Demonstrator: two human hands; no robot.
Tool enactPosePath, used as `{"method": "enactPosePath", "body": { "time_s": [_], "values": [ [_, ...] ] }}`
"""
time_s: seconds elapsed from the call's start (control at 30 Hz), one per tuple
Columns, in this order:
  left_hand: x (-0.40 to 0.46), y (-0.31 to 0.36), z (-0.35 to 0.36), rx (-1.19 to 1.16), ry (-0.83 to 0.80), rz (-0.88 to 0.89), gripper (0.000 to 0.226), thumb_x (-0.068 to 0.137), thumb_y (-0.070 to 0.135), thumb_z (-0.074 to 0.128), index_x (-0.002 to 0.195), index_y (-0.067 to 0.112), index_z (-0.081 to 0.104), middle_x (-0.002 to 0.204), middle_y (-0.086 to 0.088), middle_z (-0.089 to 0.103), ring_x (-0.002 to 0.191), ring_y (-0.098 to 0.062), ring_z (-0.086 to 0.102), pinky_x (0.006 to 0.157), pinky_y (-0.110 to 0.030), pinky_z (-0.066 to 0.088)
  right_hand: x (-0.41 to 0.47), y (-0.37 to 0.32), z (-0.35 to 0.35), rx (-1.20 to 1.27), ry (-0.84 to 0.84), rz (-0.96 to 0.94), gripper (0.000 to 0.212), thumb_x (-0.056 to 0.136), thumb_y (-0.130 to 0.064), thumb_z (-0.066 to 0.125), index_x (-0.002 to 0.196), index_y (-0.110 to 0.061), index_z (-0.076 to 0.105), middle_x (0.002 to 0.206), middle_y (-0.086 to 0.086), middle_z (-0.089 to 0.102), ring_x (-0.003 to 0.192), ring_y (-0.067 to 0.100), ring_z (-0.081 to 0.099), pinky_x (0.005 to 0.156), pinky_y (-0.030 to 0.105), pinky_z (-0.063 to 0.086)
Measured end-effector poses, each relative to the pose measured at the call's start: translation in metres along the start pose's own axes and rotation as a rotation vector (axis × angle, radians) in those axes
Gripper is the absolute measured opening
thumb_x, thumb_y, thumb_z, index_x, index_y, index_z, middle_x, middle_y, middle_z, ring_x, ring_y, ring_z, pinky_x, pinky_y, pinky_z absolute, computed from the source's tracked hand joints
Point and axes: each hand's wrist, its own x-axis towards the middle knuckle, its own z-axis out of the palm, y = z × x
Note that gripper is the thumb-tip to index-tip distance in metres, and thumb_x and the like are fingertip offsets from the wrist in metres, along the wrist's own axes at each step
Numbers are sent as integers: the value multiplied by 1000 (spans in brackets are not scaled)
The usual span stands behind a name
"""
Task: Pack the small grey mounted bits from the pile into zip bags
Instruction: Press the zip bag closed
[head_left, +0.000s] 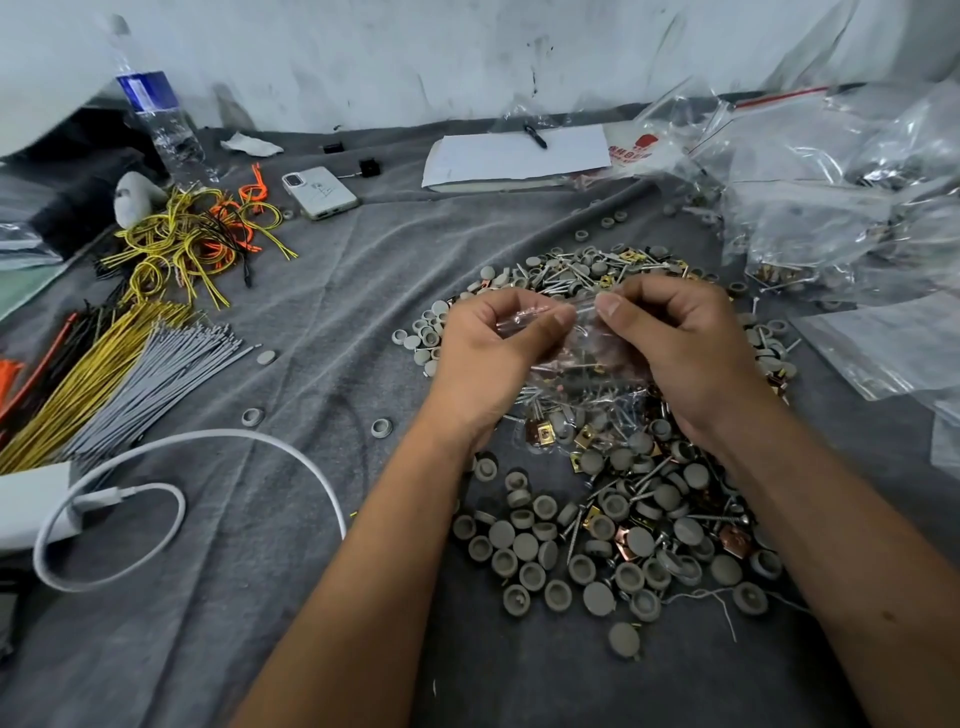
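A makeshift hand-packing spot for small hardware, probably in a home or back room.

A creased grey cloth (322, 322) serves as the work surface against a scuffed white wall (415, 52). On it lie a pile of grey caps, screws and metal clips (613, 525), bundles of coloured ties (119, 358), heaps of clear zip bags (810, 171), plus personal things: a phone (319, 192), a water bottle (156, 114), a notebook (514, 156) and a charger cable (171, 467).

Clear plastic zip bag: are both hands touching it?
Touching. The head view shows the left hand and right hand pinching the top edge of the clear plastic zip bag between fingertips.
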Motion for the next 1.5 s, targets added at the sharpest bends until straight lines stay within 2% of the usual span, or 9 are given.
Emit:
{"method": "enactPosePath", "body": {
  "time_s": [0.1,0.23,0.4,0.57,0.67,0.9,1.2,1.37,1.5],
  "values": [
    [0,-1,3,7,0,18,4,91,7,77,89,9,77,88,-23,76,73,-32,69,69,-40,58,-1,0,3,-27,-14,-16,11,97,-17,71,89,-21,76,76,1,75,64,10,70,56,22,56],
    [0,-2,4,1,13,-3,7,93,10,75,98,5,73,83,-11,78,66,-17,73,58,-26,58,-1,0,4,-12,44,-34,13,96,-13,72,88,-23,75,73,1,75,60,7,67,53,15,50],
    [2,2,-2,-197,98,-88,10,98,4,66,95,-6,67,74,-10,75,58,-15,72,51,-20,56,1,0,-2,57,130,7,8,97,-17,71,90,-17,74,69,3,72,54,10,63,47,16,46],
    [3,3,-5,-215,89,-52,11,97,3,67,86,2,70,76,-12,76,61,-17,71,58,-29,63,0,-1,-1,122,106,71,9,91,-25,75,84,-22,78,72,1,72,58,15,63,52,27,51],
    [2,2,-4,-186,69,9,9,96,2,69,88,4,72,75,-9,76,62,-15,72,59,-30,62,-1,-4,-2,172,61,91,18,78,-35,78,86,-19,78,74,3,74,59,14,64,52,25,51],
    [0,2,0,-94,25,58,8,98,1,66,92,1,70,75,-7,76,62,-14,72,55,-25,59,0,-1,0,147,71,79,7,81,-25,79,82,-19,80,69,4,73,57,13,59,54,23,50],
    [1,0,2,-31,17,114,12,98,-3,65,87,1,67,69,-1,74,59,-11,70,55,-24,58,0,0,2,116,85,109,1,88,-14,77,88,-13,77,71,2,75,57,6,67,51,18,52],
    [1,-1,2,16,-4,130,8,98,0,67,90,2,70,73,-4,75,60,-15,71,56,-26,60,0,1,1,68,66,110,9,89,-14,77,96,-8,78,78,4,77,62,6,68,54,17,51],
    [0,-1,4,23,-54,106,8,96,-3,67,93,3,70,83,-16,75,68,-27,73,59,-37,64,1,2,1,51,54,98,7,88,-13,78,95,-11,80,80,1,78,66,5,70,58,16,52]
  ]
}}
